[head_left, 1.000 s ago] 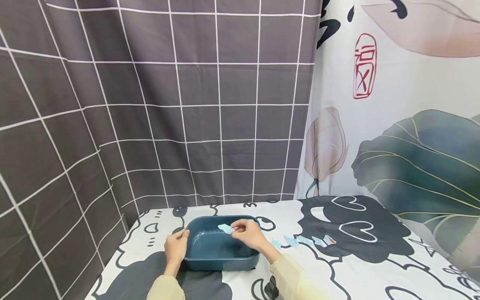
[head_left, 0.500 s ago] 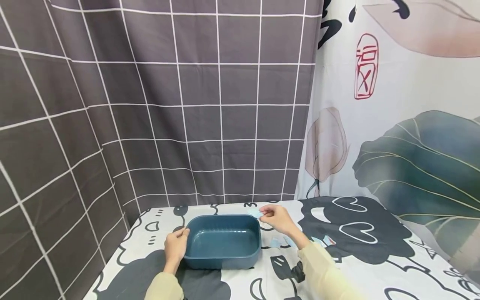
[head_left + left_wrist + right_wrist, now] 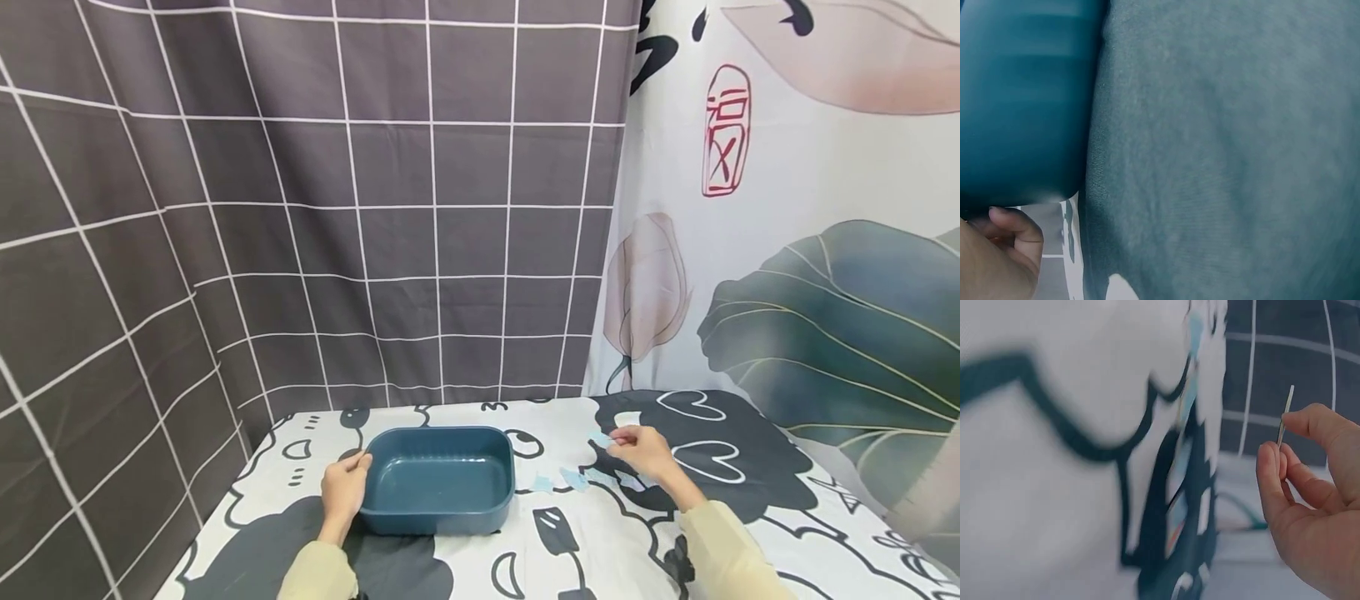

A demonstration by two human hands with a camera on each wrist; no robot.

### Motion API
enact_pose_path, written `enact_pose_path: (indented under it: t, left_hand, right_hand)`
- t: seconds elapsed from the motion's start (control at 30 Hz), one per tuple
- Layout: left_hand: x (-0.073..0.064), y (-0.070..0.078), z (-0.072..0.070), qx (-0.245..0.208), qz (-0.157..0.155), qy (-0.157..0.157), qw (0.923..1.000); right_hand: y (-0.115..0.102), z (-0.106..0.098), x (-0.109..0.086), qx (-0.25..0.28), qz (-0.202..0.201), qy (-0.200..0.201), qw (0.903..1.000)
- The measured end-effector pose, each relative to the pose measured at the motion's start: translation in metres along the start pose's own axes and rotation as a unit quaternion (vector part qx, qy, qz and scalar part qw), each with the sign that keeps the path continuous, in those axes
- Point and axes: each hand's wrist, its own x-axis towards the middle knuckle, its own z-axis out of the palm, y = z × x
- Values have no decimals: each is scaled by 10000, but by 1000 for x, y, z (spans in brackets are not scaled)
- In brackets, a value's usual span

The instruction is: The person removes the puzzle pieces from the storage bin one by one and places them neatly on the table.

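Observation:
In the head view my left hand (image 3: 343, 492) holds the left side of a dark teal plastic basin (image 3: 437, 524), thumb at the rim. The left wrist view shows the hand (image 3: 1007, 250) right at the basin's (image 3: 1022, 119) end. My right hand (image 3: 643, 450), well to the right of the basin, pinches a thin light-blue jigsaw puzzle piece (image 3: 599, 437) between thumb and fingertips. Seen edge-on in the right wrist view, the piece (image 3: 1289, 395) is a narrow strip. More light-blue pieces (image 3: 573, 479) lie in a row between basin and right hand, partly hidden by that hand.
A white cloth with black cartoon drawings (image 3: 555, 425) covers the table. Behind it hangs a dark grey curtain with a white grid (image 3: 397, 250). At the right is a white curtain with a leaf print (image 3: 840, 308). The inside of the basin shows only its bare floor.
My right hand has moved from over the basin, past its far right corner, out to the right above the row, still pinching the piece. The left hand stays on the basin.

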Motion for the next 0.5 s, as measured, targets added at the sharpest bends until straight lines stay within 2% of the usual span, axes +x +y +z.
enact_pose_path:
  t: [0.13, 0.27, 0.5]
  left_hand:
    - [1, -4, -8, 74, -40, 57, 9999]
    - [1, -6, -16, 138, -114, 82, 9998]
    - [-2, -7, -22, 218, -272, 107, 9993]
  right_hand:
    - [15, -13, 0, 59, 366, -6, 9993]
    - [27, -21, 1, -29, 477, -30, 9989]
    - [41, -29, 2, -301, 650, -355, 9968]
